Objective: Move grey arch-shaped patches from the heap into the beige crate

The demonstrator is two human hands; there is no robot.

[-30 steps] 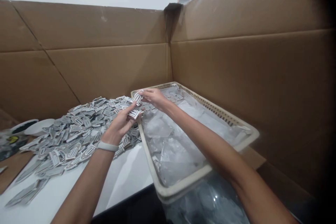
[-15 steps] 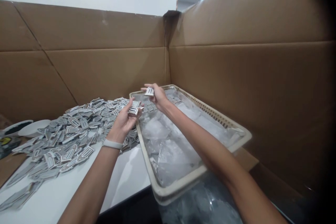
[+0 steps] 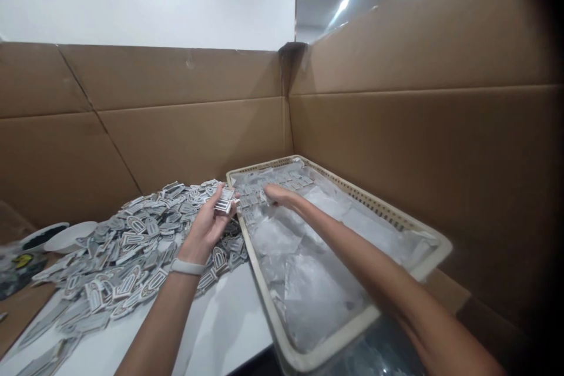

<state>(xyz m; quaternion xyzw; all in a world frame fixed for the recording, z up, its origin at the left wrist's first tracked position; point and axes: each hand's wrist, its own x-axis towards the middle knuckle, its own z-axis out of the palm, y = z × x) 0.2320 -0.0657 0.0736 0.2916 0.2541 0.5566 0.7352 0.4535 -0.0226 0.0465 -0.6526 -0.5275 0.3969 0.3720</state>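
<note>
My left hand (image 3: pixel 210 222) is closed on a small stack of grey patches (image 3: pixel 225 200), held just left of a beige plastic tray (image 3: pixel 392 215). My right hand (image 3: pixel 278 194) reaches low into the far end of the tray, its fingers down among a row of patches (image 3: pixel 282 178) laid on the clear plastic lining (image 3: pixel 308 282). Whether it holds a patch I cannot see. A large heap of the same grey patches (image 3: pixel 127 241) covers the white table (image 3: pixel 220 317) to the left.
Brown cardboard walls (image 3: pixel 396 129) close in the back and right side. White bowls (image 3: pixel 66 235) and a dark item sit at the far left edge. The tray overhangs the table's front edge.
My right hand has gone from lifted with a patch above the tray down to the row of patches at the tray's far end. The left hand still grips its stack.
</note>
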